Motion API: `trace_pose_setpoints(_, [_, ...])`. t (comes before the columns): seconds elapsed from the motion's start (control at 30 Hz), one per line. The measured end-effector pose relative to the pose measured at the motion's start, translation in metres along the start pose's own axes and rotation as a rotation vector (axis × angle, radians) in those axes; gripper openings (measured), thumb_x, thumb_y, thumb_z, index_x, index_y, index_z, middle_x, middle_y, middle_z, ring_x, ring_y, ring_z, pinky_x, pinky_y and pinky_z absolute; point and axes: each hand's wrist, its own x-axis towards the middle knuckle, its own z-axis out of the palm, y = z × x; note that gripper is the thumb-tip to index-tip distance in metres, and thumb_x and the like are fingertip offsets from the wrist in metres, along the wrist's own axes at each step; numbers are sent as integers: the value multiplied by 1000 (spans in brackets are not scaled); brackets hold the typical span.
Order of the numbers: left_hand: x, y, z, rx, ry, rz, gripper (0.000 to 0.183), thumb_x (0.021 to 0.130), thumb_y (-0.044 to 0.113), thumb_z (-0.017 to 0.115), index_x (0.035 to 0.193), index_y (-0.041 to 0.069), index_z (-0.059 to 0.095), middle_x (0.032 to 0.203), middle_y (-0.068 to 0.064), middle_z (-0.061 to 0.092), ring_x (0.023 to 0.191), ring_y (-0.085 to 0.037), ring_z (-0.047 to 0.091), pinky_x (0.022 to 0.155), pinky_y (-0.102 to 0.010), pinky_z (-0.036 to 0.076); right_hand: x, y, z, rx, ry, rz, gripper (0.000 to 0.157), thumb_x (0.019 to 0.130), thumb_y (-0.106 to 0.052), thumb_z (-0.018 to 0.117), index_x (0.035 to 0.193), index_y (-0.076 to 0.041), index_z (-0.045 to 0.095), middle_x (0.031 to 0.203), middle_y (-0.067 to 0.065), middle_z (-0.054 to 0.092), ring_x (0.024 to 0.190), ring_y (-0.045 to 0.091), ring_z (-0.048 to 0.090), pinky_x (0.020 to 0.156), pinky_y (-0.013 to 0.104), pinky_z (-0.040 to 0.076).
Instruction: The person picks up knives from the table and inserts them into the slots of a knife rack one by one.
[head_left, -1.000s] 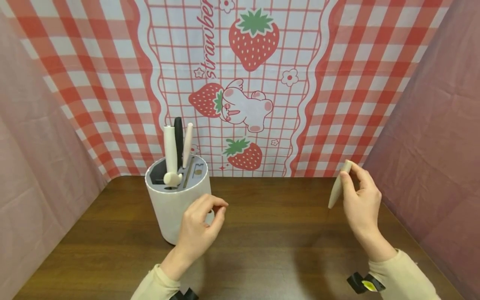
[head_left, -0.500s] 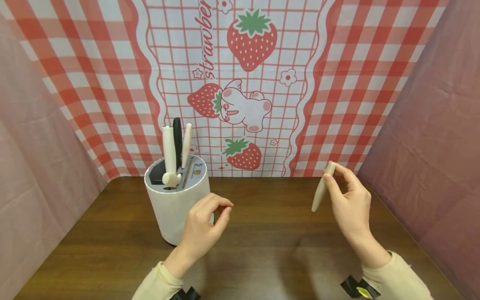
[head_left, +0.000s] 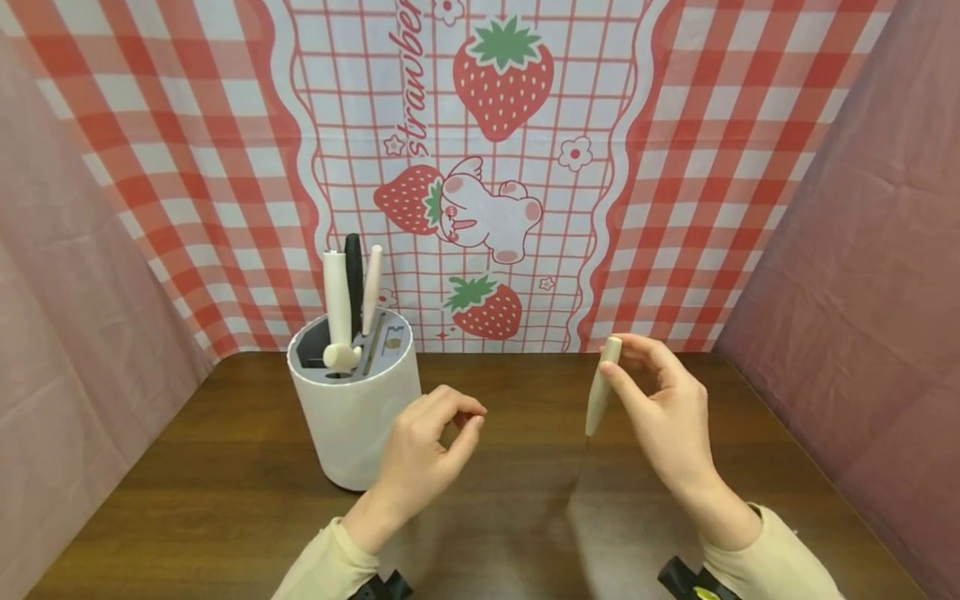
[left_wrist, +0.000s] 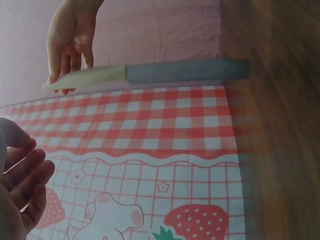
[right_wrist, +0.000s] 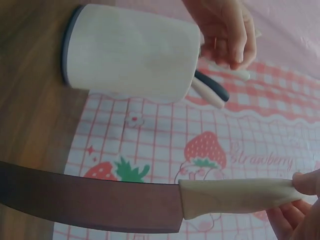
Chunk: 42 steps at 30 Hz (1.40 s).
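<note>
My right hand (head_left: 671,417) pinches the top end of a kitchen knife's cream handle (head_left: 600,392) between thumb and fingers. The knife hangs upright over the table, blade downward; from the head it is seen edge-on, a thin line. Its broad dark blade (right_wrist: 95,202) shows flat in the right wrist view. My left hand (head_left: 427,442) hovers with loosely curled fingers and holds nothing. It is just right of a white oval knife block (head_left: 356,425) with a grey slotted top. In the block stand a white handle (head_left: 337,292), a black handle (head_left: 353,271) and a pale pink handle (head_left: 372,287).
A short cream knobbed piece (head_left: 341,357) sticks up at the front of the block's top. The brown wooden table (head_left: 510,533) runs back to a red-checked strawberry cloth (head_left: 487,200). Pink curtains (head_left: 847,292) flank both sides.
My right hand has moved left with the knife, toward the middle of the table, and the knife now hangs more upright. My left hand has drifted slightly right. The block stays in place.
</note>
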Motion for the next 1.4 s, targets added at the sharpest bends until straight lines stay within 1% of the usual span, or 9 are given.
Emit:
trace_pose_setpoints(0.1, [2, 3, 3, 3, -10, 14, 5, 79, 10, 62, 83, 13, 63, 76, 7, 60, 68, -4, 54, 61, -14, 40, -2, -5, 5, 10, -16, -13, 28, 78, -9, 70, 105, -11, 66, 89, 4, 68, 80, -2, 56, 59, 13, 38])
trace_pose_setpoints(0.27, [6, 10, 9, 4, -30, 32, 7, 78, 12, 64, 85, 13, 63, 76, 8, 60, 67, -4, 55, 60, -14, 39, -7, -12, 12, 41, -43, -63, 29, 77, -8, 71, 105, -12, 66, 90, 2, 68, 79, -1, 57, 56, 12, 40])
trace_pose_setpoints(0.43, [6, 15, 15, -20, -44, 48, 11, 77, 14, 66, 87, 12, 62, 77, 7, 61, 66, -3, 55, 61, -13, 40, -14, -20, 20, 73, -72, -97, 30, 76, -7, 71, 105, -12, 66, 91, 2, 68, 82, 0, 58, 61, 11, 44])
trace_pose_setpoints(0.6, [6, 18, 19, 0, -71, 54, 16, 76, 18, 68, 90, 13, 61, 78, 6, 61, 66, -4, 55, 61, -13, 40, -18, -25, 27, 118, -100, -118, 30, 75, -5, 72, 104, -12, 66, 90, 1, 68, 83, 3, 59, 66, 14, 45])
trace_pose_setpoints(0.83, [5, 20, 21, 12, -75, -6, 23, 76, 21, 70, 94, 13, 58, 80, 5, 61, 66, -5, 55, 61, -13, 42, -21, -32, 34, 187, -123, -127, 30, 73, -3, 73, 101, -10, 66, 89, 2, 69, 82, 5, 61, 62, 15, 46])
trace_pose_setpoints(0.97, [5, 20, 22, 9, -75, -40, 25, 76, 23, 70, 95, 13, 57, 78, 5, 61, 65, -5, 55, 59, -14, 42, -22, -36, 39, 226, -132, -139, 30, 72, -3, 73, 101, -9, 67, 89, 3, 69, 83, 7, 62, 67, 16, 47])
trace_pose_setpoints(1.17, [5, 17, 18, -23, -88, -68, 28, 76, 21, 71, 98, 11, 57, 79, 4, 61, 67, -6, 56, 59, -18, 46, -24, -40, 45, 269, -163, -166, 29, 74, -1, 71, 102, -7, 66, 94, 4, 69, 85, 8, 64, 75, 19, 49])
trace_pose_setpoints(1.27, [5, 15, 14, -68, -115, -96, 30, 76, 21, 72, 100, 11, 58, 81, 4, 60, 69, -7, 56, 61, -17, 47, -25, -41, 47, 282, -182, -170, 29, 75, 0, 70, 103, -7, 65, 96, 4, 69, 87, 9, 64, 77, 20, 50])
trace_pose_setpoints(1.4, [4, 14, 9, -170, -162, -173, 29, 76, 20, 72, 101, 13, 58, 83, 5, 60, 70, -6, 57, 62, -17, 47, -26, -42, 49, 305, -207, -177, 30, 76, 0, 69, 105, -7, 65, 97, 4, 69, 88, 10, 64, 78, 20, 49])
